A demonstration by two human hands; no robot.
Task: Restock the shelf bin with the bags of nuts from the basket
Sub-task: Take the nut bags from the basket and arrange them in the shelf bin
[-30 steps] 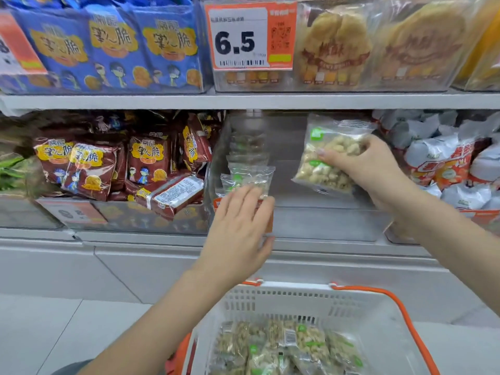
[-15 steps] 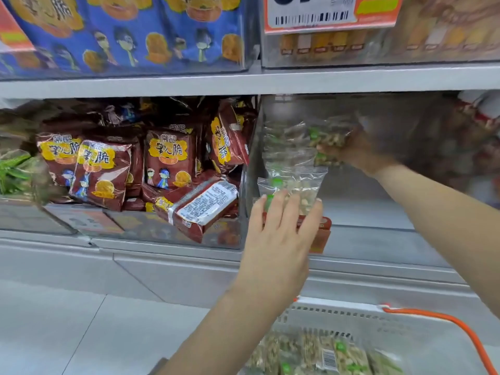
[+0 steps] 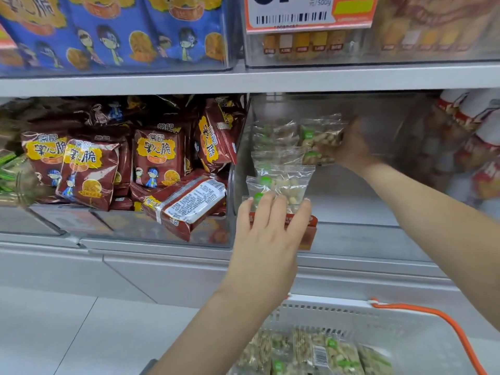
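A clear shelf bin [image 3: 359, 236] sits on the lower shelf. At its left side stand clear bags of nuts with green dots; the front bag [image 3: 281, 182] leans upright. My left hand [image 3: 267, 239] is flat against the bin's front, fingertips straight and touching that front bag's lower edge. Deep inside the bin, my right hand [image 3: 351, 147] grips another bag of nuts [image 3: 319, 136], held behind the standing row. The white basket [image 3: 338, 312] with an orange handle sits below, holding several more nut bags [image 3: 319, 353].
Dark red snack packs [image 3: 151, 169] fill the bin to the left. Blue snack bags [image 3: 116, 31] and a price tag [image 3: 308, 12] are on the upper shelf. White-and-red packs [image 3: 473, 147] lie in the bin to the right. Grey floor tiles [image 3: 81, 334] lie below.
My right hand has carried its nut bag from the bin's opening deep into the bin. My left hand stayed against the bin front by the front bag. The view moved closer.
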